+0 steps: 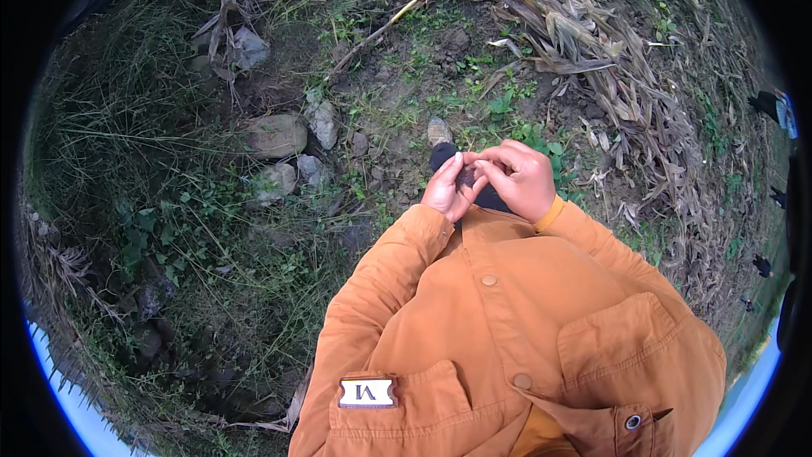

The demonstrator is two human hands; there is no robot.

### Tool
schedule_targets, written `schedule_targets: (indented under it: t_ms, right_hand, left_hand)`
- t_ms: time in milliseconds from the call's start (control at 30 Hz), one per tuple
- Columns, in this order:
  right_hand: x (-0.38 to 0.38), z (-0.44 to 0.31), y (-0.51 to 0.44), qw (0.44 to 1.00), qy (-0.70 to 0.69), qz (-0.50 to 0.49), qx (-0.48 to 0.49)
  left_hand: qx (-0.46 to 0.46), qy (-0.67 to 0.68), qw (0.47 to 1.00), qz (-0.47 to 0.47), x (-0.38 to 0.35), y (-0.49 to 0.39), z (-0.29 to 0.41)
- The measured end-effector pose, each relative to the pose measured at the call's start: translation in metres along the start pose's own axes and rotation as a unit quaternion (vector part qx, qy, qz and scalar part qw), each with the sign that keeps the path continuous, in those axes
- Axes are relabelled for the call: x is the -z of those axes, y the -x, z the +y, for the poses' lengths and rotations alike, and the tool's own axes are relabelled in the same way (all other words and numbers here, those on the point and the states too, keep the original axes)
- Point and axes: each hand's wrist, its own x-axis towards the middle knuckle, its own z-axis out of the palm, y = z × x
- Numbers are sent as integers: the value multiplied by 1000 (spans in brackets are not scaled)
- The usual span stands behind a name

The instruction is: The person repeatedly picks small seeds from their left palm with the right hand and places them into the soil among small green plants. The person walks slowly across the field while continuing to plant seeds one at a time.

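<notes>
My left hand (pixel 449 189) and my right hand (pixel 519 178) meet in front of my waist, fingertips close together. The left palm is turned partly upward, its fingers curled toward the right hand. On the right, thumb and index finger are bent into a pinch. Whether something small lies between the fingertips I cannot tell. Just beneath the hands shows the dark toe of a shoe (pixel 442 155). An orange button-front jacket (pixel 438 304) covers my torso and arms. A small stone (pixel 439 131) lies on the soil beyond the shoe.
Dry corn stalks (pixel 596 57) lie in a long heap ahead and to the right. Several rocks (pixel 277 136) sit left of the hands, beside tangled grass (pixel 127 120). A dry stalk (pixel 380 32) crosses the soil ahead. Other people (pixel 775 109) are at the far right edge.
</notes>
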Motion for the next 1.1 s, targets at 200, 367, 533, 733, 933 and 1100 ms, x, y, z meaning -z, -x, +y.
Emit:
schedule_targets:
  t_ms: [200, 367, 533, 733, 933, 1100]
  right_hand:
    - [19, 46, -102, 997, 50, 51, -29]
    - [4, 107, -180, 989, 128, 43, -54]
    - [-16, 147, -229, 975, 205, 25, -79]
    - [21, 93, -209, 993, 97, 72, -11]
    - [30, 24, -160, 993, 78, -44, 83]
    - [13, 21, -155, 977, 175, -73, 96]
  left_hand:
    - [-10, 5, 999, 52, -24, -39, 29]
    - [-18, 14, 995, 98, -31, -53, 51]
    - [-37, 1, 991, 128, -32, -68, 71]
    - [-39, 1, 994, 101, -40, -96, 81]
    - [-4, 21, 997, 68, -54, -130, 72]
    - [-29, 19, 999, 32, -75, -142, 67]
